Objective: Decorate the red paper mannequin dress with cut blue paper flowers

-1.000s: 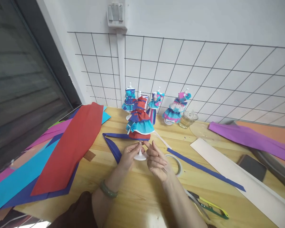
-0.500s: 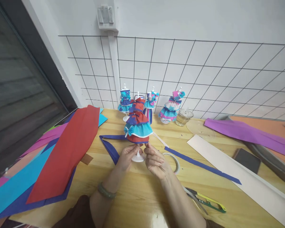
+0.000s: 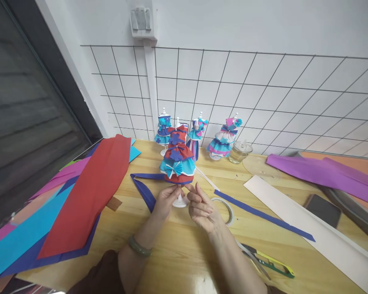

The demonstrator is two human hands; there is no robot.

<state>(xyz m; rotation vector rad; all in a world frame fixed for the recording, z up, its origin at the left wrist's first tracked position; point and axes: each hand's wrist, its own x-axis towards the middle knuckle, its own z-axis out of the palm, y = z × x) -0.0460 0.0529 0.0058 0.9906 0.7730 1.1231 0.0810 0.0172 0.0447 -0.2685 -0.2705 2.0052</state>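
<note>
A small dress [image 3: 178,153] of red, blue and turquoise crepe paper hangs on a white stand [image 3: 180,201] at the middle of the table, a turquoise bow on its skirt facing me. Below the hem, my left hand [image 3: 167,200] pinches the stand's thin post. My right hand [image 3: 202,207] is at the right of the post, its index finger reaching to it under the hem, thumb raised and the other fingers curled. Whether that fingertip touches the post is hard to see.
Three dressed stands [image 3: 222,143] and a glass cup [image 3: 241,152] are behind. Crepe sheets [image 3: 88,196] lie left; a blue strip [image 3: 263,214], tape roll [image 3: 230,212], cutter [image 3: 272,263], pale sheet [image 3: 294,220] and phone [image 3: 323,209] lie right.
The dress has turned on its stand, bringing the turquoise bow from the left side toward the front. My right thumb has lifted away from the hem.
</note>
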